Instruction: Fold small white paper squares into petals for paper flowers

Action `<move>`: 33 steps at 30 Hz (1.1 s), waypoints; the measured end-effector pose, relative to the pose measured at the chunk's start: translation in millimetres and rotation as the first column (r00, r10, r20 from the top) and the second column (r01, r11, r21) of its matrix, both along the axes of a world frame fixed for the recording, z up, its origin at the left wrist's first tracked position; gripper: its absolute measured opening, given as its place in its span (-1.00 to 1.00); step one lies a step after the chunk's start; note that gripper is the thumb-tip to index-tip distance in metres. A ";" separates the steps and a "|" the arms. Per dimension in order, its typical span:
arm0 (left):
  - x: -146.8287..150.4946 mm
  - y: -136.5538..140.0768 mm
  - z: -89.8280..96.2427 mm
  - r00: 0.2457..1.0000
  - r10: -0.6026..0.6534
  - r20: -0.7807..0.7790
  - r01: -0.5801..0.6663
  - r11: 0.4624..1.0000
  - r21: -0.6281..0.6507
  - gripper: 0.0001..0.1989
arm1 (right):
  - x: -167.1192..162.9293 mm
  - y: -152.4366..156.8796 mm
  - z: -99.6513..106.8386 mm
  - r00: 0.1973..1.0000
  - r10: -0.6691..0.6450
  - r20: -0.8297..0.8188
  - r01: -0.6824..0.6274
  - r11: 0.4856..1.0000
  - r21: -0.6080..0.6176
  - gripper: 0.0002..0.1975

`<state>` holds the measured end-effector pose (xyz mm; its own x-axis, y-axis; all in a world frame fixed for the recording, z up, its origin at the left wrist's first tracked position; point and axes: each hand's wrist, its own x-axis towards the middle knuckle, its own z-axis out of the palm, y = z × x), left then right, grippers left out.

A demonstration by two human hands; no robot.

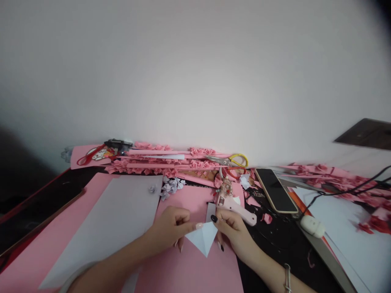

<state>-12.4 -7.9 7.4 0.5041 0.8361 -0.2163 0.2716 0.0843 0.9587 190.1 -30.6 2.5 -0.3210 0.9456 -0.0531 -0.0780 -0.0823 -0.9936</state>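
A small folded white paper (pixel 203 238), pointed toward me with a crease down its middle, is held between both hands over a pink sheet (pixel 189 272). My left hand (pixel 173 226) pinches its left corner between thumb and fingers. At the right corner, my right hand (pixel 233 232) has its thumb on top and fingers below. Just beyond the right hand lies a pink glue gun (pixel 235 208). A cluster of small white paper flowers (pixel 171 187) rests at the far edge of the pink sheet.
Large white paper (pixel 113 215) lies on the left. Pink paper flower stems (pixel 165 165) line the wall, with yellow-handled scissors (pixel 238 160) on them. A phone (pixel 276 191), a white earbud case (pixel 313 226) and dark cables (pixel 348 193) are on the right.
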 end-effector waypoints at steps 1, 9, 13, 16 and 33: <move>-0.2 0.7 -0.2 1.000 -0.005 -0.003 0.005 1.000 0.000 -0.53 | 0.5 0.6 0.4 1.000 0.009 0.000 -0.009 1.000 -0.005 -0.55; 0.1 -3.2 7.5 0.980 -0.163 -0.115 0.177 0.977 0.121 -0.59 | -0.1 0.5 8.6 0.975 0.100 0.199 -0.104 0.995 0.009 -0.67; 1.3 -6.5 14.0 0.950 -0.208 -0.234 0.272 0.919 0.285 -0.60 | 0.0 0.9 9.9 0.941 0.134 0.311 -0.167 0.983 0.082 -0.77; 2.0 -7.1 15.4 0.940 -0.202 -0.276 0.289 0.901 0.324 -0.61 | 1.0 1.5 7.6 0.936 0.165 0.310 -0.187 0.981 0.045 -0.86; -0.5 -6.1 -1.5 0.914 -0.289 -0.285 0.394 0.797 0.458 -0.51 | 1.2 0.0 15.7 0.914 0.304 0.269 -0.299 0.952 -0.063 -0.84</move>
